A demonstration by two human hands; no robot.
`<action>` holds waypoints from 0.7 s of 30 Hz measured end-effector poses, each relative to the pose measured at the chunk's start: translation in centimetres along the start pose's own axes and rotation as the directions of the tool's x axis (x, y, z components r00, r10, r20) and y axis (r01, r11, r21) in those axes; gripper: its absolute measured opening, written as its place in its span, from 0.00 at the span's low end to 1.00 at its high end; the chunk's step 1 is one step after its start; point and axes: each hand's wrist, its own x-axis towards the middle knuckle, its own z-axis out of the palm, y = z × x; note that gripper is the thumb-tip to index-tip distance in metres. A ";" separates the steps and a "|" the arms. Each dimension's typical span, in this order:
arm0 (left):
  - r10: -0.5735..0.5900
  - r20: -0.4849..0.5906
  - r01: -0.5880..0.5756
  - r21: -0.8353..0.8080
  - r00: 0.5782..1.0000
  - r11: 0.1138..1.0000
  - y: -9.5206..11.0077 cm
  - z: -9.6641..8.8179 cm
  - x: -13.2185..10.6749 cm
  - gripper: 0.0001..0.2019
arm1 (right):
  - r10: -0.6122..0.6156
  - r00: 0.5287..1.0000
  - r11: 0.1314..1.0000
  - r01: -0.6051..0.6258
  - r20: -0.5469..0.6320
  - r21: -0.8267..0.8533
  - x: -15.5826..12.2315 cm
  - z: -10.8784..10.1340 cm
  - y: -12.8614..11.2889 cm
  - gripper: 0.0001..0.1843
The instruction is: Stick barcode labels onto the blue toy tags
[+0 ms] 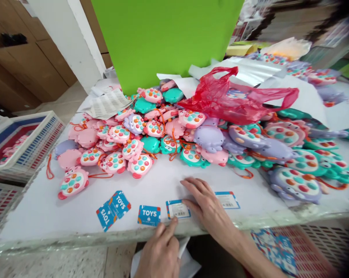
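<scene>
My left hand (162, 249) is at the table's front edge, its index fingertip on the lower edge of a blue-bordered card (178, 209) with a white barcode label. Its other fingers curl over a white paper sheet (188, 258) that shows on both sides of the hand. My right hand (205, 202) lies with fingers stretched out, thumb at that card's right end. Partly behind my right wrist is another labelled card (228, 200). To the left lie a blue TOYS card (149, 215) and an unfolded pair of TOYS cards (114, 209).
Pink, purple and green animal-shaped toys (139, 143) with orange cords are heaped behind the cards. A red plastic bag (220, 96) and printed papers (107, 103) lie on the heap. A green panel (168, 38) stands behind. Plastic baskets (38, 143) flank the table.
</scene>
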 end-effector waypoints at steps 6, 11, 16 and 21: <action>-0.052 -0.115 0.048 -0.038 0.992 0.998 -0.1 1.3 0.1 0.09 | 0.036 0.998 0.979 -0.024 0.055 -0.202 1.7 0.9 -2.2 0.24; -0.033 -0.061 0.030 -0.040 0.998 0.999 0.1 0.4 -0.1 0.08 | 0.034 0.999 0.980 -0.027 0.032 -0.199 1.5 0.5 -1.7 0.20; -0.005 -0.089 0.002 -0.042 0.996 0.999 0.2 -0.3 0.1 0.07 | -0.007 1.000 0.981 0.009 0.011 -0.195 -1.1 -0.2 -0.4 0.20; 0.040 -0.034 -0.040 0.014 0.999 0.999 0.0 -0.8 0.2 0.08 | -0.012 0.999 0.983 0.018 0.032 -0.183 -1.5 -0.6 -1.4 0.16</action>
